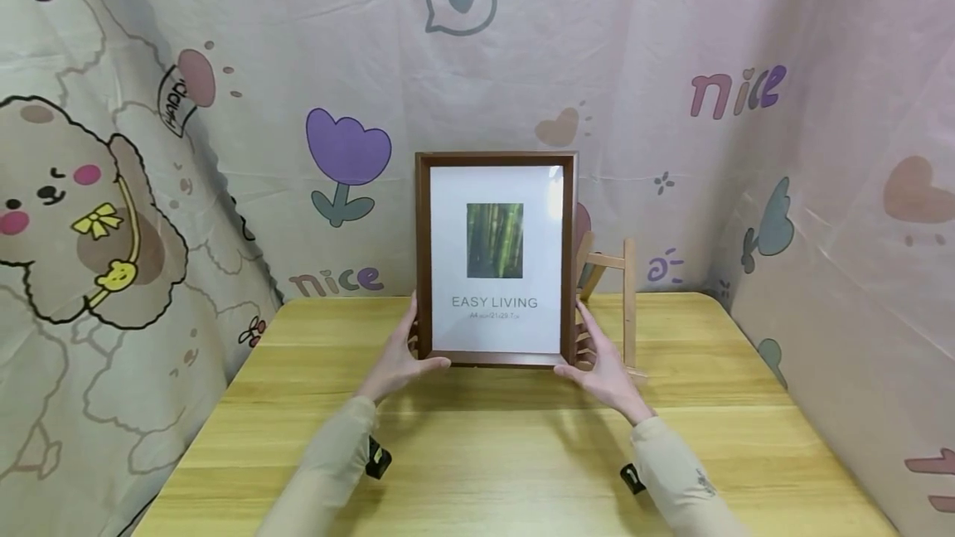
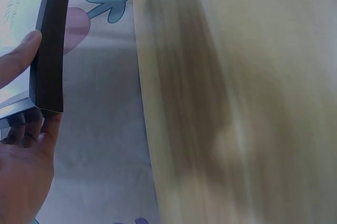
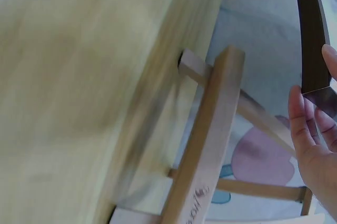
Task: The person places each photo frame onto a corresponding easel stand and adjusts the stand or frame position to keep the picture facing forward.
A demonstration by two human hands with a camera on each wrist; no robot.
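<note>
Both hands hold an upright brown picture frame [image 1: 496, 360] with a white insert that shows a green bamboo print and the words "EASY LIVING". At its lower left corner my left hand [image 1: 395, 363] grips it, thumb on the front, fingers round the side and back. My right hand [image 1: 606, 367] grips the lower right corner in the same way. Both wrist views show the frame's dark edge [image 2: 51, 45] raised off the table. Behind it, to the right, a small wooden easel [image 1: 630, 305] stands partly hidden by the frame.
The light wood-grain table [image 1: 477, 454] spreads below the hands. A printed cloth [image 1: 477, 81] hangs behind it and along both sides. The easel's front bar [image 3: 208, 129] stands close to the right hand.
</note>
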